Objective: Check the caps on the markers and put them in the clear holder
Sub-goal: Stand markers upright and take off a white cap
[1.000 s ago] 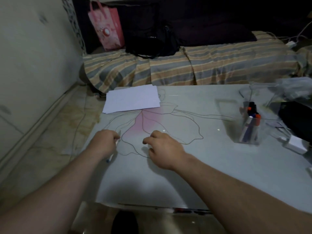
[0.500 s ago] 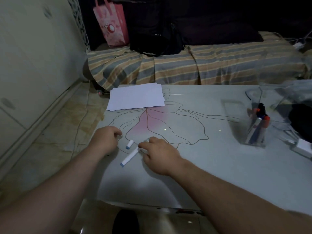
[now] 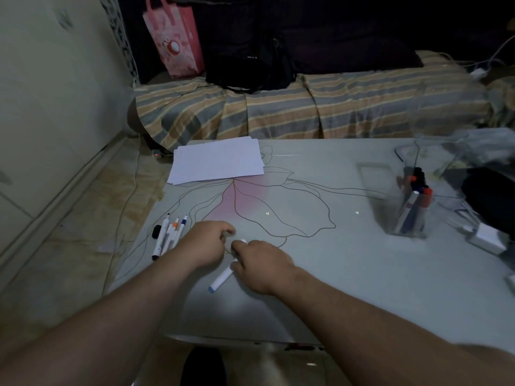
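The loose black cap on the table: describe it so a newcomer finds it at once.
Start at the pale glass table and go to its left edge, where uncapped markers lie bunched. The small black cap sits just left of them, short, stubby and dark beside their long white barrels.

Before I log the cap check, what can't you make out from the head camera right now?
- White marker: its cap end is hidden under the right hand; capped or not, unclear.
- Left hand: curled fingers hide whatever it pinches.
- Markers in the clear holder: dim and small; count and cap fit unclear.
- Loose markers at the table's left edge: tips look bare, but too small to be sure.
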`<action>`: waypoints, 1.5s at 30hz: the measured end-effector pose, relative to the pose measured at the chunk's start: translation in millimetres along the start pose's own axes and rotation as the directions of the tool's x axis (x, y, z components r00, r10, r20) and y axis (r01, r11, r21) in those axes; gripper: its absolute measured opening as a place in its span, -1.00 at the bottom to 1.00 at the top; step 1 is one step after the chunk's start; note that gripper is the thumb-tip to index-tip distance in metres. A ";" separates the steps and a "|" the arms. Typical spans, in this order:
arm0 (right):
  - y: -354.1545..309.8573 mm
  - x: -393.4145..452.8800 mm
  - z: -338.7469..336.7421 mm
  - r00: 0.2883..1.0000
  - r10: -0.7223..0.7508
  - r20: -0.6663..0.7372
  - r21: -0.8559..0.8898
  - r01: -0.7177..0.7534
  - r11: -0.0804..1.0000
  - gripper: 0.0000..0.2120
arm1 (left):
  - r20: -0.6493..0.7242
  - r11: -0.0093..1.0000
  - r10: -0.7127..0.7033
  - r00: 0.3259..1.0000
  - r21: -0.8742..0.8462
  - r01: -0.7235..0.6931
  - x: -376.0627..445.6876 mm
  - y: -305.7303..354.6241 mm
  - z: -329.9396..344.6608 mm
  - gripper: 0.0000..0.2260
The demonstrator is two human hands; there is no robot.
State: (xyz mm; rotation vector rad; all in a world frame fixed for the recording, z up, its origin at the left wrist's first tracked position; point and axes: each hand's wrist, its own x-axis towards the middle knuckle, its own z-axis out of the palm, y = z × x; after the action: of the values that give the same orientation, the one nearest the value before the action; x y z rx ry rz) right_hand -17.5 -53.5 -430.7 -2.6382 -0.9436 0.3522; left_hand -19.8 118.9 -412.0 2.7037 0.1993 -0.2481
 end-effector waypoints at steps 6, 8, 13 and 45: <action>21.4 -7.4 -0.8 0.995 -0.095 0.022 0.009 0.095 0.995 -0.56 | 0.209 0.983 0.184 0.960 -0.020 -0.184 -3.8 19.6 2.9 -0.65; 24.9 -12.8 -1.8 0.990 -0.141 -0.001 0.014 0.141 0.990 -0.59 | 0.206 0.979 0.193 0.959 0.026 -0.203 -3.8 20.9 5.6 -0.66; 17.2 -28.8 2.9 0.974 -0.193 -0.120 -0.055 0.187 0.981 -0.56 | 0.110 0.987 0.139 0.984 0.066 -0.146 -4.9 20.6 6.5 -0.67; 58.0 -40.1 -50.7 0.984 0.167 -0.068 0.090 -0.160 0.983 -0.79 | 0.061 0.982 0.016 0.998 -0.189 -0.005 -15.1 25.6 -28.1 -0.93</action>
State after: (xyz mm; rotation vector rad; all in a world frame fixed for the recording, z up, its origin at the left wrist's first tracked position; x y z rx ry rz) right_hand 2.2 -132.6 -400.8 -2.6383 -0.6751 0.3203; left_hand -26.0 106.0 -373.6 2.5048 0.1804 -0.2947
